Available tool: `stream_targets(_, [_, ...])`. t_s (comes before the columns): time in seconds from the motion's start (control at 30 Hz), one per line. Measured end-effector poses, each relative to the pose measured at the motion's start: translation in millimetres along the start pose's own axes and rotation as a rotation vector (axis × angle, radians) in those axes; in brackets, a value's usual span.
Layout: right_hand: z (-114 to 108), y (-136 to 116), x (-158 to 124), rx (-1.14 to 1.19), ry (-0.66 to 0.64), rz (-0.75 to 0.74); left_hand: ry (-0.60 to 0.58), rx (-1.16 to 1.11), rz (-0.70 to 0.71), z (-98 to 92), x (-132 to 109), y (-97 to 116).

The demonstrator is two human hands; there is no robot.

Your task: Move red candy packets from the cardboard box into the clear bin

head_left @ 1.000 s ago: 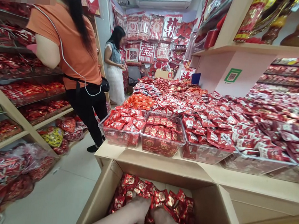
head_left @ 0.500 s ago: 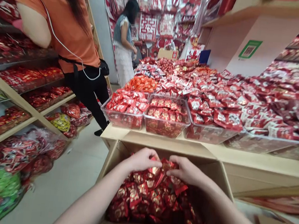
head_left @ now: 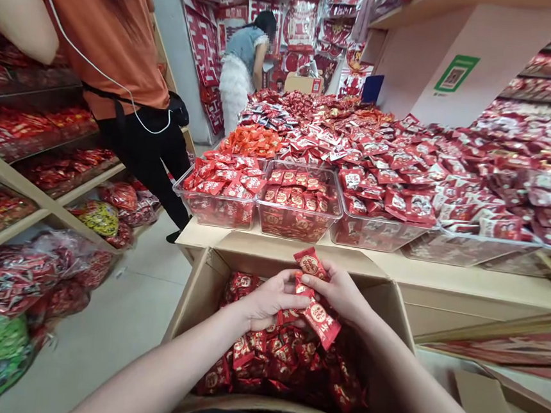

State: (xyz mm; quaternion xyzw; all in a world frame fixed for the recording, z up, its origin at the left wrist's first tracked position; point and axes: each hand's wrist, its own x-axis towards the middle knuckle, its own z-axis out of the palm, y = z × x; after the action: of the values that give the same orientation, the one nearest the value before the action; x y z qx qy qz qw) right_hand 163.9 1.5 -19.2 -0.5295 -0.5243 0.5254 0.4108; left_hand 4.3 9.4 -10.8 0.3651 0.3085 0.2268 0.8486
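Several red candy packets (head_left: 323, 325) with gold round prints are bunched between my two hands, just above an open cardboard box (head_left: 184, 308). My left hand (head_left: 274, 299) is closed around packets from the left, thumb pointing right. My right hand (head_left: 345, 293) grips the same bunch from the right, with one packet (head_left: 310, 261) sticking up past its fingers. More of the same red packets (head_left: 286, 355) lie loose inside the box below. Some of the held packets are hidden behind my fingers.
Beyond the box, a clear bin (head_left: 298, 221) with neat rows of red packets stands on the wooden counter edge (head_left: 234, 238), among other filled bins. A person in an orange top (head_left: 120, 45) stands left by shelves; another person (head_left: 239, 68) bends at the back.
My hands have come up from the pile, closer together, and now hold several candy packets. The view has shifted slightly. The person at the back has bent forward.
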Motion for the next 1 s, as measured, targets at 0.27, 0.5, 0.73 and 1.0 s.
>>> stream_targets(0.27, [-4.7,-14.8,-7.8,-0.048,-0.009,-0.028,0.175,0.225,0.337,-4.0,2.0,8.8])
stream_targets(0.5, [6.8,-21.4,-13.8,-0.182,-0.236,-0.148,0.122,0.284,0.353,-1.3,-8.8,21.5])
stream_targets(0.73, [8.7,-16.5,-8.1,-0.114,-0.084,-0.137,0.064,0.243,0.319,-6.3,-10.1,26.5])
stream_targets(1.0, [3.0,-16.7,-10.6,0.113,-0.048,-0.043,0.001,0.128,0.29,-5.8,-12.9,32.5])
